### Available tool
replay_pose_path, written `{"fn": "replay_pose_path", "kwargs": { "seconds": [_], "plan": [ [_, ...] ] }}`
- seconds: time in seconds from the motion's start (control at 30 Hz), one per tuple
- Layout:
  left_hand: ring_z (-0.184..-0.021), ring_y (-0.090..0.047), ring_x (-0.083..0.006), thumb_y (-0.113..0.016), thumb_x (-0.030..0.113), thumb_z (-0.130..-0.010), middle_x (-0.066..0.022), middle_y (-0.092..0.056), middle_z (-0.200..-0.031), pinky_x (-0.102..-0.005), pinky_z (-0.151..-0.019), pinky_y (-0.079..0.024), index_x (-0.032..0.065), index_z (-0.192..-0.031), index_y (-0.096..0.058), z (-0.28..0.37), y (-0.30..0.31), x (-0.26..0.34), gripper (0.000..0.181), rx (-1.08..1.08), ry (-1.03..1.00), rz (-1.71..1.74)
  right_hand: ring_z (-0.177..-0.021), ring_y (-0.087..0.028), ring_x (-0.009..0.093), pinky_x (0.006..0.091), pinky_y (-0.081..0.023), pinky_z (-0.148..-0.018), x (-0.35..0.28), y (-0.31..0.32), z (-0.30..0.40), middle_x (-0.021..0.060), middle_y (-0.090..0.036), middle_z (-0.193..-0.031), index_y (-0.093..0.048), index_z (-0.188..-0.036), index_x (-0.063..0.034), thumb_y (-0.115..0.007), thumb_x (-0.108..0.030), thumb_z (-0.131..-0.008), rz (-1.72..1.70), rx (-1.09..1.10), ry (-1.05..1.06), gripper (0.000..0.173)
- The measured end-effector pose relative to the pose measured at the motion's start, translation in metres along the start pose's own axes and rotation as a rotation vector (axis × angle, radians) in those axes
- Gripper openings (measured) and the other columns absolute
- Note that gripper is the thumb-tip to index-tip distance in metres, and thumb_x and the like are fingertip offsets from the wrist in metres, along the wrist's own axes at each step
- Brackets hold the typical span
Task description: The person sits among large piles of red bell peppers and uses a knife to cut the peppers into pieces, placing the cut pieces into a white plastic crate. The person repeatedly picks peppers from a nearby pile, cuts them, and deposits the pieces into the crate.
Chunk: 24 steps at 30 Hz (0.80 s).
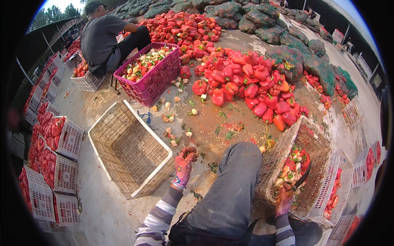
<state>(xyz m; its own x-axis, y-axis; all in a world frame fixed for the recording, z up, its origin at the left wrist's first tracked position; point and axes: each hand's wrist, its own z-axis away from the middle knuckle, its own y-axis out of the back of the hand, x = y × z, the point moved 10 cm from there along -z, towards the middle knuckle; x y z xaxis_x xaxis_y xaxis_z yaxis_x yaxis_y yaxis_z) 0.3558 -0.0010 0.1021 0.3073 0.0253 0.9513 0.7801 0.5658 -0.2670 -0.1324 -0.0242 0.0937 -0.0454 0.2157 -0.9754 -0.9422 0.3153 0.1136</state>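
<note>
My right hand point(282, 201), gloved, grips a knife point(303, 177) whose dark curved blade points up and away from me. It is over a worn plastic crate point(311, 140), which holds pepper cores, stems and red pieces point(292, 169). My left hand point(183, 167), in a pink glove with dark-stained fingers, is raised to the left of my knee. Its fingers are curled in, and nothing shows in them. Close beside it, a dirty white plastic crate point(132, 150) lies tilted with its open side towards me. A heap of red bell peppers point(246, 80) rises beyond my knee.
A magenta crate point(147, 80) of pepper trimmings stands ahead, near a seated person point(104, 40). Stacked white crates point(66, 175) of red peppers line the left. Filled green net sacks point(286, 58) lie behind the heap. Cores and leaves litter the concrete floor point(197, 117).
</note>
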Motion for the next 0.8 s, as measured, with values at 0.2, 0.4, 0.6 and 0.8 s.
{"fn": "replay_pose_path", "kwargs": {
  "seconds": [0.2,0.4,0.6,0.8],
  "plan": [
    [-0.085,-0.057,-0.0227,-0.056,0.016,-0.075,-0.0124,-0.057,-0.098,-0.0305,-0.076,-0.045,-0.0035,-0.106,-0.049,-0.069,-0.016,-0.021,0.037,-0.121,-0.083,-0.623,-0.058,-0.052,0.009,0.0183,-0.040,-0.046,0.020,0.017,-0.008,0.0029,-0.054,-0.080,-0.051,-0.098,0.0007,-0.056,-0.003,-0.080,-0.171,0.085,0.062,0.019],
    [-0.105,-0.050,-0.0344,-0.057,0.024,-0.072,-0.0245,-0.049,-0.114,-0.0355,-0.087,-0.040,-0.0012,-0.123,-0.037,-0.175,-0.084,-0.065,0.060,-0.165,0.103,-1.172,-0.069,-0.051,0.008,0.0202,-0.041,-0.048,0.019,0.012,-0.002,-0.0001,-0.050,-0.091,-0.046,-0.098,-0.0060,-0.050,0.001,-0.082,-0.113,0.062,-0.041,0.018],
    [-0.093,-0.053,-0.0416,-0.052,0.033,-0.077,-0.0316,-0.054,-0.094,-0.0410,-0.076,-0.044,-0.0103,-0.115,-0.039,-0.301,-0.099,-0.128,0.059,-0.117,-0.038,-1.261,-0.069,-0.046,0.006,0.0169,-0.036,-0.055,0.011,0.002,0.002,0.0034,-0.051,-0.081,-0.046,-0.096,-0.0059,-0.049,-0.001,-0.080,-0.082,0.104,-0.044,0.017],
    [-0.086,-0.056,-0.0408,-0.047,0.035,-0.081,-0.0294,-0.056,-0.088,-0.0411,-0.070,-0.045,-0.0087,-0.118,-0.033,-0.391,-0.122,-0.173,0.059,-0.111,-0.122,-1.330,-0.063,-0.040,0.006,0.0180,-0.035,-0.050,0.155,0.114,0.045,-0.0021,-0.043,-0.074,-0.048,-0.101,-0.0085,-0.051,-0.013,-0.081,-0.505,0.320,-0.503,0.020]
  ]
}}
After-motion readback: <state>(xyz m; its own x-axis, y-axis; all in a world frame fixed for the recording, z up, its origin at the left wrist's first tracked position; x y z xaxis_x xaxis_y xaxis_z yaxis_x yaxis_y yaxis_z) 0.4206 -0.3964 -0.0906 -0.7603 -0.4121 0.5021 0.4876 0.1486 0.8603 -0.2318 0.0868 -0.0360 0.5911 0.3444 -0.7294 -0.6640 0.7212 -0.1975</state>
